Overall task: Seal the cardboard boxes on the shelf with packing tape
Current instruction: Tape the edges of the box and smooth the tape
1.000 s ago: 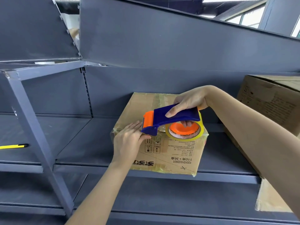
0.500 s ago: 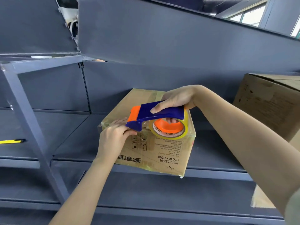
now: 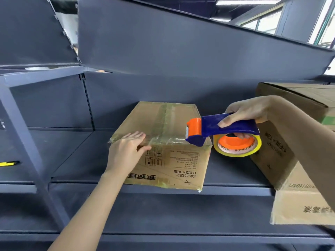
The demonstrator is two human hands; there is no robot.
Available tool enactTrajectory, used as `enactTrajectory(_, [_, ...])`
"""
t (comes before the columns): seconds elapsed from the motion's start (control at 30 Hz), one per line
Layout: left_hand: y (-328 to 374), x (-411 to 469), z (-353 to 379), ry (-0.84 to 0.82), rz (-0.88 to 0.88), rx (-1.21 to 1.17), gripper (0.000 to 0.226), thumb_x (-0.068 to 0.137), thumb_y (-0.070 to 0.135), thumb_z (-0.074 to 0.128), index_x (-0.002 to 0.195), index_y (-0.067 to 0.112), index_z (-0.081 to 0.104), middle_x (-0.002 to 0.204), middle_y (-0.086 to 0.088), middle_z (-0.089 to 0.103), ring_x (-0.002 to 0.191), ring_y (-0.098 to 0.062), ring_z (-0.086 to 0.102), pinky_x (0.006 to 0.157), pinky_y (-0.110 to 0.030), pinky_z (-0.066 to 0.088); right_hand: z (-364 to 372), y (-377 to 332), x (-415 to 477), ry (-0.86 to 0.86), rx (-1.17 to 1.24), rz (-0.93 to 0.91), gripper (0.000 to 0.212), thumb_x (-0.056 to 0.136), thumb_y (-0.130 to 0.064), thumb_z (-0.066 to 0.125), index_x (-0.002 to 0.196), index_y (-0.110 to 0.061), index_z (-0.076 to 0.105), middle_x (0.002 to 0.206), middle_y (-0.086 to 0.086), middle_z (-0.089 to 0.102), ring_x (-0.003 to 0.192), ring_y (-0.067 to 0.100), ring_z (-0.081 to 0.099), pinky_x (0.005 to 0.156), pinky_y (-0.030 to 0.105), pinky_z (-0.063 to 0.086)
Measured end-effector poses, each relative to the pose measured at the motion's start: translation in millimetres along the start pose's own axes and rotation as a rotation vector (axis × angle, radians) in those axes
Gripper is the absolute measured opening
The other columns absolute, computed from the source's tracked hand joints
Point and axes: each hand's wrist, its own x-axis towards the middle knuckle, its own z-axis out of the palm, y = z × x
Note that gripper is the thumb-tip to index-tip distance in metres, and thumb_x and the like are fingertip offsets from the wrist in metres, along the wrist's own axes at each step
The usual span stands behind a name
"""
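Note:
A small cardboard box (image 3: 174,165) sits on the dark grey shelf (image 3: 226,180), printed side toward me, with clear tape running down its top and along its front upper edge. My left hand (image 3: 125,153) lies flat on the box's front left corner, fingers spread over the tape. My right hand (image 3: 248,113) grips the blue handle of a tape dispenser (image 3: 215,129) with an orange head and an orange-cored tape roll (image 3: 237,144). The dispenser's head is at the box's right top edge; the roll hangs beside the box.
A larger cardboard box (image 3: 279,147) stands at the right, partly behind my right forearm, with another box (image 3: 301,205) below it. A yellow and black tool (image 3: 9,163) lies on the left shelf bay. A slanted grey upright (image 3: 23,142) crosses the left foreground.
My right hand has carried the dispenser rightward along the box's front edge to its right corner. My left hand has flattened and opened on the taped left corner.

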Motion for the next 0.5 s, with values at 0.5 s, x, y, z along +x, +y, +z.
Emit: enactTrajectory(0.5, [100.5,4.1,35.7,0.033,0.178,0.016,0.064,0.066,0.043,0.078,0.114,0.002,0.064,0.113,-0.012,0.066,0.106,-0.023,0.063,0.093,-0.038,0.048,1.1,15.1,6.7,0.008,0.016,0.0,0.044,0.071,-0.045,0.059,0.094,-0.008,0.059,0.071,0.004,0.068,0.056,0.013,0.064,0.05,0.021,0.051])
